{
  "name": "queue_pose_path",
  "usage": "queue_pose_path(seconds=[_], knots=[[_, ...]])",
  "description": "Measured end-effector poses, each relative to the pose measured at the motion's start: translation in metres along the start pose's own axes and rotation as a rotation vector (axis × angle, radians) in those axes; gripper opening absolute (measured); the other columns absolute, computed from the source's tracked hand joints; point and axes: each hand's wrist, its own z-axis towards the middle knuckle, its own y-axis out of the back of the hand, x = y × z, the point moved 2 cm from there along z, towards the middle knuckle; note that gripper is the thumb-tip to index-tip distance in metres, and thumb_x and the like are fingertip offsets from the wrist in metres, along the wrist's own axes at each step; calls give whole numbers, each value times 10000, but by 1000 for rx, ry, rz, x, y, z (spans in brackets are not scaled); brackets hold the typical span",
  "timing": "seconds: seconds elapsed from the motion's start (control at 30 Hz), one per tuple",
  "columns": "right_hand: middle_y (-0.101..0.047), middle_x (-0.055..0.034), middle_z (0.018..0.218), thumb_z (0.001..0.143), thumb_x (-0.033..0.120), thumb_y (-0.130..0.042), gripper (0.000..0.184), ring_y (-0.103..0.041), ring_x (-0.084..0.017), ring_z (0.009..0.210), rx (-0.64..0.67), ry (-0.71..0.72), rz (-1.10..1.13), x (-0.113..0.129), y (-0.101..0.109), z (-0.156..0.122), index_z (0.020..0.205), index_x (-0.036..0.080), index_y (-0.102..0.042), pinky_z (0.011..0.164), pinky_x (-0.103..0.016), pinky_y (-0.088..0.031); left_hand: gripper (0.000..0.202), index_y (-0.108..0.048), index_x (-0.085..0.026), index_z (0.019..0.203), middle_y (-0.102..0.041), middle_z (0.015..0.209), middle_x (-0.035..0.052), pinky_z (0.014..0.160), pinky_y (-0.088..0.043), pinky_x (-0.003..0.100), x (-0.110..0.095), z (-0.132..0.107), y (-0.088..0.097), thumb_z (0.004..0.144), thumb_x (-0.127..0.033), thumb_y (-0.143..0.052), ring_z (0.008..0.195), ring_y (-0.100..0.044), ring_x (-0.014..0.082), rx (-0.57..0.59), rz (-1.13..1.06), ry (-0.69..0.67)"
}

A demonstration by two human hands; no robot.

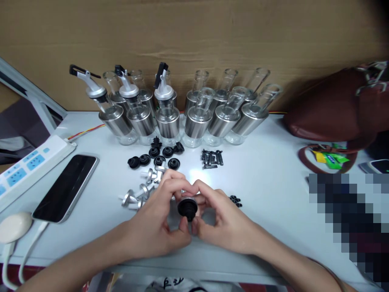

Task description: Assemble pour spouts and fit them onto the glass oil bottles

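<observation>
My left hand (158, 219) and my right hand (221, 219) meet over the white table (273, 178) near its front edge. Both pinch one black rubber stopper (187, 208) between fingertips and thumbs. Just left of my left hand lie several silver metal pourer spouts (136, 196). Beyond my hands sit several loose black stoppers (154, 158), a small pile of black caps (212, 158) and a few tiny black rings (235, 200). At the back stand several glass and steel bottles (194, 121); three on the left carry fitted pourers (129, 91).
A phone (65, 186) lies face up at the left on a white cable, beside a white power strip (27, 166). A brown leather bag (337, 105) and snack wrappers (330, 159) occupy the right. A cardboard wall (194, 36) backs the table.
</observation>
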Motion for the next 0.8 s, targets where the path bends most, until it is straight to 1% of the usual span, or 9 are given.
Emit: queue_pose_path(seconds=[0.1,0.2,0.3,0.47,0.6,0.7,0.8], knots=[[-452,79,594,671,106,-524,222,-427,-83,514,-27,16,-43,1,-1,-1,825,228,-421,491,-203,-362,593,-307,-291,1133,-365,940,19,687,-424,227,-1,1,0,664,36,-465,915,-394,170,-14,-1,-60],[-443,81,583,658,97,-514,210,-405,-79,503,-44,21,-72,3,-1,-1,787,229,-414,478,-200,-348,568,-313,-284,1095,-382,895,11,680,-414,232,-3,2,1,662,54,-461,892,-380,173,-34,10,-96],[-442,82,582,645,88,-514,229,-403,-76,500,-53,29,-78,3,0,-2,807,231,-439,473,-194,-348,555,-324,-276,1066,-374,883,4,681,-407,232,-3,1,1,650,63,-467,859,-386,160,-43,30,-104],[-476,78,606,649,81,-527,273,-418,-75,510,-62,62,-77,-1,-1,-3,866,236,-471,463,-181,-347,569,-325,-273,1070,-348,879,-3,645,-388,215,-1,0,0,637,62,-481,831,-395,144,-61,35,-141],[-509,71,633,661,67,-542,285,-445,-76,534,-52,95,-91,-1,0,-3,884,232,-477,479,-176,-373,531,-327,-260,1061,-366,856,-7,615,-393,209,-2,2,0,654,49,-471,804,-402,139,-82,68,-189],[-574,43,703,702,76,-555,303,-499,-88,575,-53,158,-147,2,5,-3,964,223,-516,505,-184,-414,492,-350,-246,1055,-372,843,-5,594,-429,209,1,1,0,679,23,-518,792,-430,140,-142,123,-224],[-643,8,829,773,160,-645,289,-554,-100,632,-107,261,-214,6,13,-1,1044,221,-566,559,-205,-470,487,-370,-241,1090,-399,898,10,629,-490,252,6,-1,1,709,-22,-580,802,-483,146,-250,179,-253]])
